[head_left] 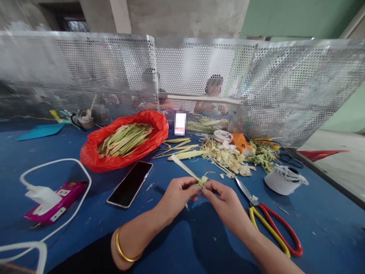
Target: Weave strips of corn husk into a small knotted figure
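My left hand (pixel 177 195) and my right hand (pixel 225 201) meet over the blue table, both pinched on a pale green leaf strip (pixel 186 170) that is folded into a small knot between the fingertips. The strip's free end sticks up and away to the left. A gold bangle (pixel 122 245) circles my left wrist. Scissors (pixel 266 215) with red and yellow handles lie just right of my right hand.
A red plastic bag (pixel 123 146) full of leaf strips sits behind a black phone (pixel 130 183). A pink power bank (pixel 55 203) with white cable lies left. Leaf scraps (pixel 228 156), a white cord roll (pixel 283 179) and a perforated metal screen (pixel 182 76) with people behind stand farther back.
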`<state>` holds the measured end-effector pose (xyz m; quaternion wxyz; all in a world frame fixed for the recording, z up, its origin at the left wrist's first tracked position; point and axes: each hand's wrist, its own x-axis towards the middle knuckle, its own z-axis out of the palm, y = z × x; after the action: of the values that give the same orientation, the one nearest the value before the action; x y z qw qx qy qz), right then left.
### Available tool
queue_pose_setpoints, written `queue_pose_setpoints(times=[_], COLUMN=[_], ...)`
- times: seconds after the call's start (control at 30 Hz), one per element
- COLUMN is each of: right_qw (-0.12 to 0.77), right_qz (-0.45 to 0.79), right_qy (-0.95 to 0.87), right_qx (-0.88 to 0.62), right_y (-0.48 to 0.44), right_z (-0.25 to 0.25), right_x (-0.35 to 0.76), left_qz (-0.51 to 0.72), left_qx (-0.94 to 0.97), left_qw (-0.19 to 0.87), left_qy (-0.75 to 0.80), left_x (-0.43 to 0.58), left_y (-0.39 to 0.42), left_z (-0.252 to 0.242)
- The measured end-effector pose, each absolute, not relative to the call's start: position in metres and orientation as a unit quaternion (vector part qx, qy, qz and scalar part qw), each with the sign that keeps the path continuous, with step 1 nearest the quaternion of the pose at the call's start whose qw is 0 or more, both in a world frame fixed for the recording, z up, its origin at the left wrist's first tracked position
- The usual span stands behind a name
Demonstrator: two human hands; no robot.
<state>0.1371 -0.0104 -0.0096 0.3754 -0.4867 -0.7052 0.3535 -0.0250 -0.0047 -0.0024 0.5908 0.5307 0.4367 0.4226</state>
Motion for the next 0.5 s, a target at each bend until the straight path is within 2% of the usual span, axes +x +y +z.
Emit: queue_pose_setpoints(times=[0.5], right_qw=[0.317], right_qz=[0.222], right_qy=[-0.775], right_qx=[-0.500], right_y=[-0.0140], right_z=[-0.0118], right_x=[0.1369], left_qz=[0.390], left_qx=[0.427], left_qw=[0.655], left_qy=[0.486], left_x=[-0.0284], left_y=[-0.0042], left_z=[-0.0016])
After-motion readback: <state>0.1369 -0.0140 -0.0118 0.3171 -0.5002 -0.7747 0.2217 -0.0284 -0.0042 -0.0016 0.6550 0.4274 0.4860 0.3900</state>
